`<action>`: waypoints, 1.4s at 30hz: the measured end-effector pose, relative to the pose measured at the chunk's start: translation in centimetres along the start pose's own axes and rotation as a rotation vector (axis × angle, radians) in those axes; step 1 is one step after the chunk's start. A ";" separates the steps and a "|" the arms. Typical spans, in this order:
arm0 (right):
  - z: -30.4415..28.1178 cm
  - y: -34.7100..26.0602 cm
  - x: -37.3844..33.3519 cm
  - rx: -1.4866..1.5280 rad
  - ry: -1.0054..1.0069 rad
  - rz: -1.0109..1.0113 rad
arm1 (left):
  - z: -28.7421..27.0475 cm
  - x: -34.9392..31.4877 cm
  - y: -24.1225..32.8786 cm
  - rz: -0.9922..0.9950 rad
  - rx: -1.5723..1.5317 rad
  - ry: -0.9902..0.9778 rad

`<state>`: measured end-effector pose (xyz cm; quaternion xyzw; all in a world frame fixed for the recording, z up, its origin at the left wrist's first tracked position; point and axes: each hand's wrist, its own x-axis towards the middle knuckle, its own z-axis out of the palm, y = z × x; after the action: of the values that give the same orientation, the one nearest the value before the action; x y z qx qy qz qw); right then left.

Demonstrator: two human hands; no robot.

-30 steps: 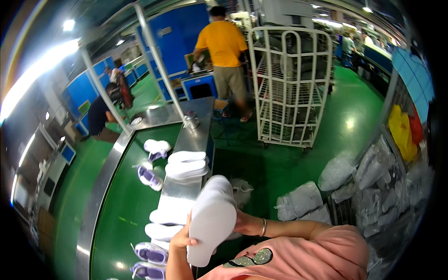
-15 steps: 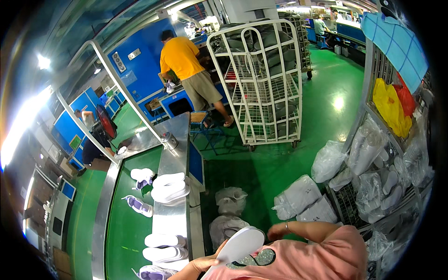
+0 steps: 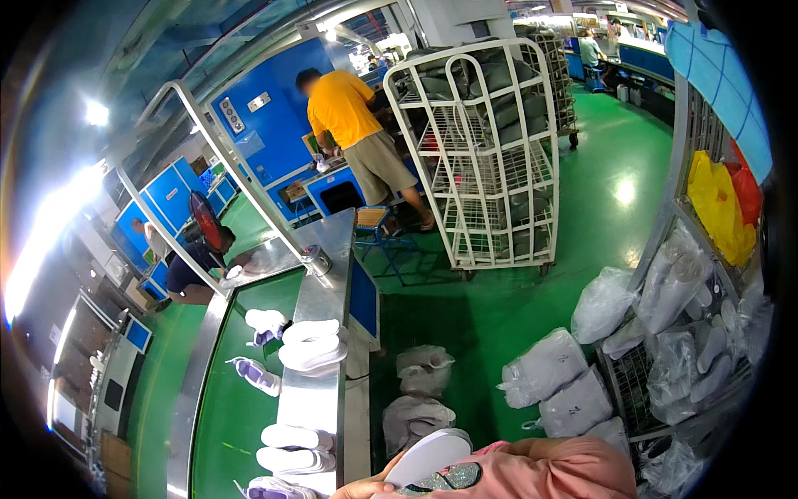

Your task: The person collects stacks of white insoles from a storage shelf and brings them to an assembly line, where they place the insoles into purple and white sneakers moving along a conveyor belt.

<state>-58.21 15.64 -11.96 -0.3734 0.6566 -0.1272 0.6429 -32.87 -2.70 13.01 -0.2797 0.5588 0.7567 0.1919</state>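
My left hand (image 3: 371, 486), at the lower edge, is closed round a few white insoles (image 3: 432, 457) held against my pink shirt. Of my right arm (image 3: 536, 447) only a part shows beside the shirt; its hand is hidden. To the left of my left hand, white insoles (image 3: 295, 459) lie stacked on the steel ledge (image 3: 301, 402), with another stack of white insoles (image 3: 314, 353) farther along. White and purple shoes stand on the green belt: a shoe (image 3: 254, 376) in the middle, a shoe (image 3: 266, 323) beyond it, and a shoe (image 3: 274, 488) nearest me.
Bagged bundles (image 3: 544, 366) and grey-white bags (image 3: 416, 416) lie on the green floor. A metal rack (image 3: 619, 399) with plastic-wrapped insoles stands right. Ahead is a white wire trolley (image 3: 490, 166); a person in yellow (image 3: 345, 108) works beyond. A metal canister (image 3: 315, 259) stands on the ledge.
The view has shifted, so the surroundings sit farther right and slightly lower. My right hand, visible before near the insoles, has gone out of sight. My left hand still holds the insoles.
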 end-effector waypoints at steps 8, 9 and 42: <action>1.0 0.2 1.4 -0.052 -0.034 -0.006 | 0.8 -0.4 0.4 -0.022 -0.054 0.094; 0.9 0.2 1.3 -0.054 -0.031 -0.006 | 0.9 -0.4 0.5 -0.024 -0.052 0.095; 2.4 0.8 -2.5 -0.326 -0.158 -0.066 | 5.9 0.3 -0.2 0.083 -0.216 0.079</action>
<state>-56.49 18.58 -10.98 -0.5031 0.6031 -0.0103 0.6189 -34.20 3.01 13.94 -0.3050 0.4924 0.8082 0.1068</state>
